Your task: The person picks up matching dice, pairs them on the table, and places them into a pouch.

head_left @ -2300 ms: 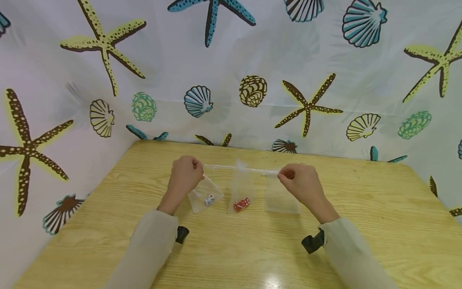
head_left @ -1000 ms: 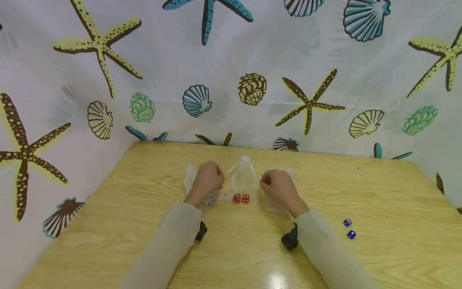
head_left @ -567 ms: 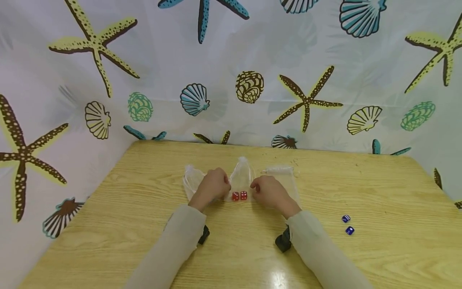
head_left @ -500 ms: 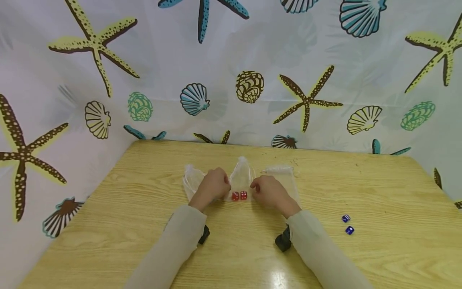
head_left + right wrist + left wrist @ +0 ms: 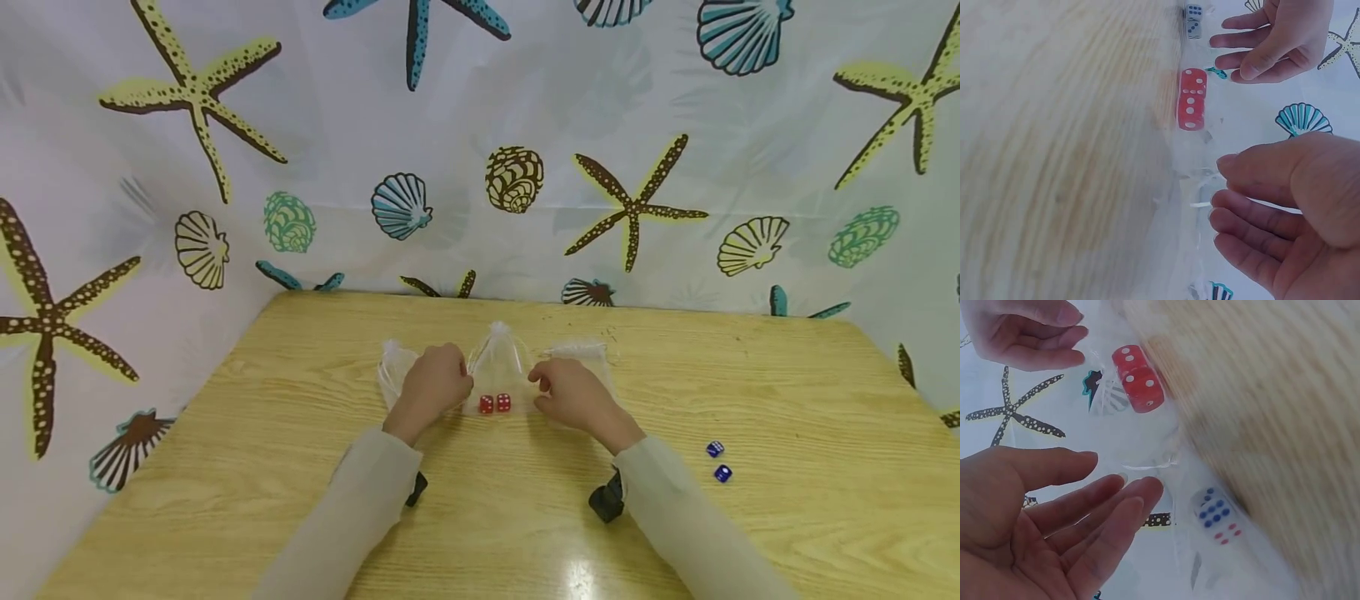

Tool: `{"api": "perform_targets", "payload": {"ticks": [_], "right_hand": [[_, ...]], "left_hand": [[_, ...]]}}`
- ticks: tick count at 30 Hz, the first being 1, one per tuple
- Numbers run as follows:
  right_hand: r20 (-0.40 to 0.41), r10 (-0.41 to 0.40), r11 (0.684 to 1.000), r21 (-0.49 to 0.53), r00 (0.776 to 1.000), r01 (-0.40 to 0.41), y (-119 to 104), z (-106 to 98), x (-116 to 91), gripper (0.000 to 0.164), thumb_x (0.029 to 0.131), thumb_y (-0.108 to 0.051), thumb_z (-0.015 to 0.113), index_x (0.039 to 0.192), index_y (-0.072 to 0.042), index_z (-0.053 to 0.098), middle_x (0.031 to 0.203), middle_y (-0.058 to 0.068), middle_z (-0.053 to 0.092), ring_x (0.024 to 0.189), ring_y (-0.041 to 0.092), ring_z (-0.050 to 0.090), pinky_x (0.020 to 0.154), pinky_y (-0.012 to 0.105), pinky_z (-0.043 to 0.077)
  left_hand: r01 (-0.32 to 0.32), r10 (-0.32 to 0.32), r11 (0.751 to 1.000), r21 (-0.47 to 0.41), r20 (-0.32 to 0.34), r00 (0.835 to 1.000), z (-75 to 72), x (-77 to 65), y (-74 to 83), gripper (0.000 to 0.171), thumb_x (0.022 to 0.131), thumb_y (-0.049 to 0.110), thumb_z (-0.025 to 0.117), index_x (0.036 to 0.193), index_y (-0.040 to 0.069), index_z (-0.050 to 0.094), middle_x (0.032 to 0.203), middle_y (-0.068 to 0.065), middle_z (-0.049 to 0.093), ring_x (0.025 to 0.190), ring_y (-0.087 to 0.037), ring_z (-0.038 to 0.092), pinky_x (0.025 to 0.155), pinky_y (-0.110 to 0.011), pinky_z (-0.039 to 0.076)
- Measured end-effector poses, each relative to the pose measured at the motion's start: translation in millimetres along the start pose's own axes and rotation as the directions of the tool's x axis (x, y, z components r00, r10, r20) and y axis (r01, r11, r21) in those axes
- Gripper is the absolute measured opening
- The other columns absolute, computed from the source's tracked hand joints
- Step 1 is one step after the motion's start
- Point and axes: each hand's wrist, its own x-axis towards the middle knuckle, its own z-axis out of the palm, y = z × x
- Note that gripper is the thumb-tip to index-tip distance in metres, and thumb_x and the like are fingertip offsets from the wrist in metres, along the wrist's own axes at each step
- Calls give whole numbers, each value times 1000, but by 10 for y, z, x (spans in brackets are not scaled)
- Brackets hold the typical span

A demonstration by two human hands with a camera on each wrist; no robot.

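A sheer drawstring bag (image 5: pixel 501 358), its neck gathered at the far end, lies on the table between my hands. Two red dice (image 5: pixel 1192 100) sit side by side inside its near end. My left hand (image 5: pixel 438 379) is at the bag's left side, fingers loosely bent around nothing in the left wrist view. On the other side, my right hand (image 5: pixel 576 393) hovers with thumb and fingers apart, also holding nothing. Partly behind the left hand is a second sheer bag (image 5: pixel 393 367) with white dice (image 5: pixel 1215 512) in it. A third bag (image 5: pixel 588 350) lies partly behind the right hand.
Two loose blue dice (image 5: pixel 718 460) lie on the wooden table (image 5: pixel 810 400), right of the right forearm. A white curtain (image 5: pixel 450 108) printed with shells and starfish stands behind the table and along its sides.
Both hands have let go of the drawstring they held stretched, and the middle bag now lies with its neck gathered. Lately the hands have drawn slightly apart from its dice end.
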Motion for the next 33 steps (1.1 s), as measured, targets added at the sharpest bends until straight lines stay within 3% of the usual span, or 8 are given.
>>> {"api": "perform_targets", "payload": {"ticks": [3, 5, 8, 11, 14, 19, 26, 33], "right_hand": [[-14, -1, 1000, -17, 1000, 0, 25, -61, -95, 28, 86, -7, 66, 112, 1, 66, 96, 12, 67, 86, 23, 63, 74, 37, 52], [-27, 1, 1000, -27, 1000, -1, 40, -102, -156, 28, 86, -8, 67, 112, 0, 66, 98, 12, 67, 87, 23, 63, 75, 38, 52], [-42, -2, 999, -34, 999, 1, 69, -163, -239, 27, 86, -7, 67, 112, 1, 65, 99, 14, 67, 88, 25, 63, 76, 39, 52], [-56, 6, 999, -41, 998, -8, 114, -211, -317, 27, 86, -6, 66, 111, 1, 65, 100, 14, 66, 88, 25, 62, 75, 39, 52], [-68, 19, 999, -46, 998, -22, 171, -245, -402, 27, 86, -6, 66, 111, 2, 65, 99, 13, 65, 88, 25, 62, 75, 38, 52], [-90, 44, 998, -43, 995, -48, 272, -298, -568, 28, 85, -6, 66, 112, 2, 65, 101, 15, 65, 89, 27, 63, 75, 39, 53], [-123, 79, 996, -28, 989, -83, 384, -421, -868, 28, 86, -6, 67, 113, 3, 63, 100, 16, 64, 86, 28, 62, 70, 38, 53], [-144, 129, 990, -43, 981, -136, 561, -478, -1149, 29, 85, -7, 67, 112, 3, 63, 99, 15, 64, 83, 26, 61, 68, 37, 52]], "left_hand": [[-1, 1, 1000, 28, -11, 1000, -9, -25, 26, 30, 88, 6, 56, 59, 9, 49, 50, 1, 37, 43, -8, 22, 40, -22, 21], [-17, 18, 999, 50, -18, 1000, -12, -39, 41, 14, 89, 10, 59, 77, 3, 61, 62, -4, 53, 45, -9, 31, 41, -22, 28], [-51, 53, 996, 68, -29, 998, -17, -52, 69, 26, 89, 16, 62, 109, -1, 63, 80, -10, 65, 49, -10, 40, 45, -24, 35], [-83, 85, 994, 66, -23, 996, -11, -47, 114, 35, 89, 18, 63, 118, -1, 61, 80, -10, 65, 51, -11, 40, 47, -25, 35], [-117, 118, 990, 79, -12, 993, 18, -41, 174, 40, 88, 22, 65, 123, 2, 59, 99, -11, 68, 58, -14, 51, 53, -29, 44], [-185, 185, 977, 102, 14, 983, 108, -38, 272, 45, 89, 25, 67, 127, 4, 58, 125, -14, 61, 98, -27, 64, 79, -40, 54], [-327, 326, 944, 45, 34, 945, 243, -8, 369, 49, 89, 27, 68, 132, 7, 55, 134, -10, 56, 123, -28, 53, 99, -43, 46], [-417, 410, 909, 22, 135, 902, 344, 61, 488, 59, 88, 30, 68, 139, 8, 47, 141, -11, 49, 128, -29, 49, 103, -43, 43]]}}
